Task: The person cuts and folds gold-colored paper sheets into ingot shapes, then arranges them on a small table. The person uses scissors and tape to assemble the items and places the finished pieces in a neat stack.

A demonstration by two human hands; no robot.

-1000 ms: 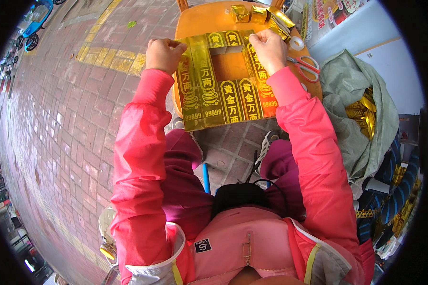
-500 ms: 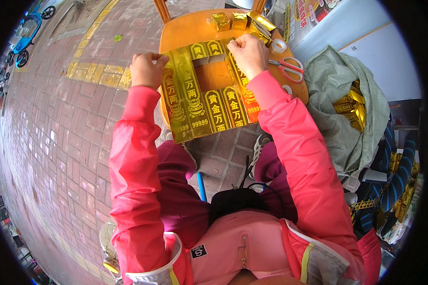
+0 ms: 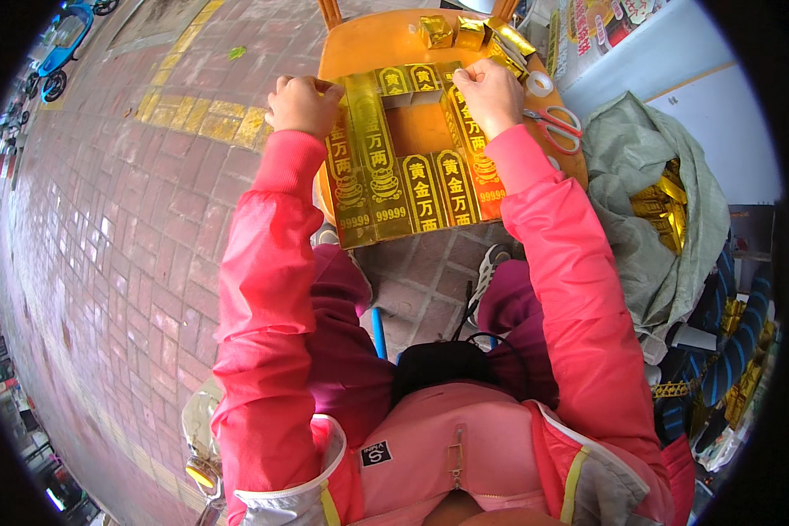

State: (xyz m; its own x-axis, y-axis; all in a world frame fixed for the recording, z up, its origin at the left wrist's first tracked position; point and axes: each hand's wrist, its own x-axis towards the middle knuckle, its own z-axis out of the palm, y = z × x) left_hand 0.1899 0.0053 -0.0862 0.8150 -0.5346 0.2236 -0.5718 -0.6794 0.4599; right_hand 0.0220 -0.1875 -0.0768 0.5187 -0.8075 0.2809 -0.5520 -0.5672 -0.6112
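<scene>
A shiny gold cardboard frame point(image 3: 379, 167) with a square opening and printed characters lies over a wooden chair seat point(image 3: 351, 54). Its near edge juts past the seat, above my knees. My left hand point(image 3: 304, 107) is closed at the far left corner, fingertips pinched on the edge. At the far right corner, my right hand point(image 3: 489, 96) pinches the frame's rim between thumb and fingers. Through the opening the orange seat shows. Just right of my right hand, red-handled scissors point(image 3: 559, 130) and a white tape roll point(image 3: 539, 84) rest on the seat.
Several small gold boxes point(image 3: 435, 31) stand at the seat's far edge. On the right, a grey-green sack point(image 3: 618, 175) holds gold folded pieces point(image 3: 662, 209). A white board point(image 3: 710, 123) stands behind it. Brick paving point(image 3: 131, 263) spreads to the left, with a blue scooter point(image 3: 61, 48) far off.
The whole view has shifted, so chair, sack and frame sit further right and slightly higher in the picture. Both hands keep their grip on the frame's far corners.
</scene>
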